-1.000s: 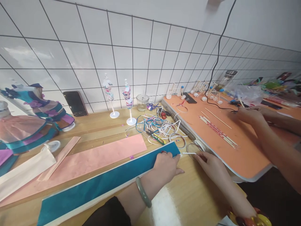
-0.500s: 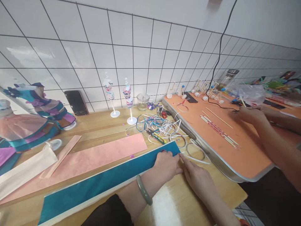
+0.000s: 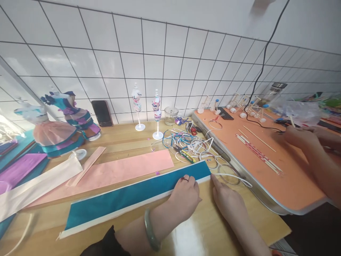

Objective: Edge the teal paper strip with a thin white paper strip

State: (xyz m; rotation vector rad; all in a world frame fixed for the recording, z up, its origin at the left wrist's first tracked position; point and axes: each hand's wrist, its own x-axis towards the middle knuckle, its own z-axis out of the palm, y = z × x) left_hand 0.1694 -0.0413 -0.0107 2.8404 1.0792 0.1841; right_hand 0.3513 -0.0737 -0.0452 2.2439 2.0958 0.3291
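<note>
A long teal strip (image 3: 125,195), of paper or cloth, lies slantwise on the wooden table with a white band (image 3: 114,215) along its near edge. My left hand (image 3: 185,195), with a ring and a green bangle, rests its curled fingertips on the strip's right part and near edge; its thumb is partly hidden. At the strip's right corner, the index finger of my right hand (image 3: 229,201) presses down beside the white band, its other fingers curled under. From that corner a thin white cord (image 3: 237,176) loops out to the right.
Behind lie a pink strip (image 3: 138,165), a white strip (image 3: 39,185), tangled cords (image 3: 183,140) and a yellow-green cutter (image 3: 186,155). Two small mannequins (image 3: 157,113), dressed figures (image 3: 55,135), a phone (image 3: 102,113) and a glass (image 3: 171,116) stand behind. Another person's hands (image 3: 303,140) work over an orange table (image 3: 293,177).
My left hand has slid left along the strip's near edge, away from my right fingertip, uncovering the corner and white band. The view has shifted left.
</note>
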